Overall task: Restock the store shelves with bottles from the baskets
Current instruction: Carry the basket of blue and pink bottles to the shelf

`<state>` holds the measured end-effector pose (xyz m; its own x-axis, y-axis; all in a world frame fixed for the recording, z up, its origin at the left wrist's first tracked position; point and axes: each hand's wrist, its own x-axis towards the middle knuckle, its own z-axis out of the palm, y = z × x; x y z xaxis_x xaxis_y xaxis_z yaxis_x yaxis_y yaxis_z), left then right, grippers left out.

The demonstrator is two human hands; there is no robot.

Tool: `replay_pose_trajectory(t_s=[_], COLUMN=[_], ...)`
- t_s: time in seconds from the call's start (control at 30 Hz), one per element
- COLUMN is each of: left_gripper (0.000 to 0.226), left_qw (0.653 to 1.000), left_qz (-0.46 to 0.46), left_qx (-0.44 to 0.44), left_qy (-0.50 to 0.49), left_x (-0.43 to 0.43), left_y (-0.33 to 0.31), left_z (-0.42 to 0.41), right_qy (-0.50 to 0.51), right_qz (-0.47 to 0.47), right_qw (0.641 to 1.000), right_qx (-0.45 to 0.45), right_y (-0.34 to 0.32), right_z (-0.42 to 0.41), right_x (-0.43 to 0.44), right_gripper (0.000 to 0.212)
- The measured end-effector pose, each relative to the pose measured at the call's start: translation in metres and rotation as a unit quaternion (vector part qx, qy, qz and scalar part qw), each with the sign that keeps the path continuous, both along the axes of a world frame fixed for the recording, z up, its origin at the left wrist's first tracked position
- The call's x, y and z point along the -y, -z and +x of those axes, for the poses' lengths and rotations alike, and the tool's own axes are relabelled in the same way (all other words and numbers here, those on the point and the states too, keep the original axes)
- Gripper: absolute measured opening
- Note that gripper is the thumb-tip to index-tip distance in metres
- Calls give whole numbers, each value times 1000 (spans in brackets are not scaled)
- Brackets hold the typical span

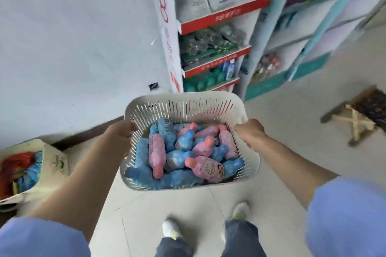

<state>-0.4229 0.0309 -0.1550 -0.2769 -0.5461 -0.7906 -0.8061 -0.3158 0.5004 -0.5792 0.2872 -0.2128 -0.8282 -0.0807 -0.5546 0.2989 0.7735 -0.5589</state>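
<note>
Bottles (205, 169) (pink/blue, labels illegible) in basket (188, 98) w/ left hand (121, 133), right hand (250, 131) tight round rim

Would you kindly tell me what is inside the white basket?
Piled blue bottles and pink bottles lie on their sides in the white basket; they hide its floor and anything beneath.

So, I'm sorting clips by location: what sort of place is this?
Likely a small shop: red-edged shelves with green bottles, a blue rack alongside, a white basket of pink and blue bottles.
</note>
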Motion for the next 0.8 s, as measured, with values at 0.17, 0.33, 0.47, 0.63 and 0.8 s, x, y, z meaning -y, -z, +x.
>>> replay_pose_trajectory(t_s=[0.17,0.33,0.47,0.63,0.8], left_gripper=[28,26,29,29,31], left_qw=[997,994,992,982,978], left_qz=[19,60,57,47,41], left_qx=[4,11,1,-5,4], left_qy=[80,88,117,185,203], left_x=[-82,-178,-237,-292,-338], left_y=[18,27,30,34,44], left_z=[-108,-208,-276,-369,-462], right_qy=[102,169,210,266,279], right_qz=[26,34,48,48,56], right_qw=[994,985,976,963,958], right_qx=[10,-10,-24,-22,-14], right_y=[-10,-24,-28,-26,-20], right_z=[-62,-128,-178,-239,-309], right_x=[-123,-228,-288,-346,-387], right_gripper=[20,21,36,41,36])
